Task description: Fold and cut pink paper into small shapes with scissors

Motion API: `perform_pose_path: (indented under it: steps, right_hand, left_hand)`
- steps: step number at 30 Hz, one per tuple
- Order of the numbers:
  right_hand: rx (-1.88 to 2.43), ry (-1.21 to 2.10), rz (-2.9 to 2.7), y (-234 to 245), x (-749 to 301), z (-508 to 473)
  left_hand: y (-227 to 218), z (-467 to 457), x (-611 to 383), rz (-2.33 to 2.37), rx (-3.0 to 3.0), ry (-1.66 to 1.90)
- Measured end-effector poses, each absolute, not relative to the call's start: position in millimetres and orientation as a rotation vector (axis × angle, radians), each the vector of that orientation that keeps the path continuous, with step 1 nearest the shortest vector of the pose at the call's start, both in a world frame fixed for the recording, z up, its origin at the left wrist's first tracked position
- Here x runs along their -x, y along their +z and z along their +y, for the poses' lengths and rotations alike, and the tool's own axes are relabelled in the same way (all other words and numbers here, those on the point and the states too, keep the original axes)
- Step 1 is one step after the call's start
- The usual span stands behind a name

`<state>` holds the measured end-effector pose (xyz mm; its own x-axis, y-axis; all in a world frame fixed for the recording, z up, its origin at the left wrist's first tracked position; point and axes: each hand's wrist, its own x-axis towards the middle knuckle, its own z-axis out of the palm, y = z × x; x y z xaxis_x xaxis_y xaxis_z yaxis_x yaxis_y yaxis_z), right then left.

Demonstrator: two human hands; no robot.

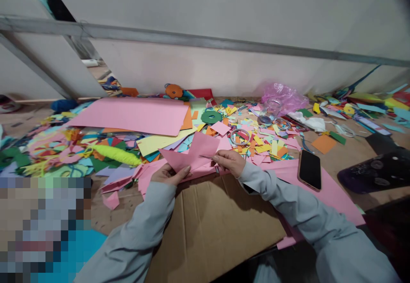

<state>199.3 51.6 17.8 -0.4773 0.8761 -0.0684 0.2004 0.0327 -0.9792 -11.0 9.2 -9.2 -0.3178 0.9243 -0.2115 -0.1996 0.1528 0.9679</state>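
My left hand (171, 173) is closed on the lower edge of a piece of pink paper (192, 154), thumb on top. The paper is held above the work surface and has a deep V-shaped notch in its upper edge. My right hand (231, 162) is closed around a pair of scissors (206, 157); only the thin blades show, pointing left against the paper's right side. The handles are hidden in my fingers. Below both hands lies a brown cardboard sheet (214, 227), with more pink paper (333, 193) beneath and to its right.
A large pink sheet (137, 114) lies behind on many coloured scraps. Around are a yellow-green yarn bundle (117, 154), a tape roll (240, 137), a green paper ring (211, 117), a pink plastic bag (285, 97), a phone (309, 169) and a dark object (374, 172). A panel wall (205, 71) stands behind.
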Motion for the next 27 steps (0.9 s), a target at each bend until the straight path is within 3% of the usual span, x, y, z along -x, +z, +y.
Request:
perform_pose_path:
  steps: [27]
  right_hand:
    - [1.18, 1.576, -1.614, 13, -193, 43]
  left_hand:
    - [7, -1, -5, 1.345, -0.667, 1.304]
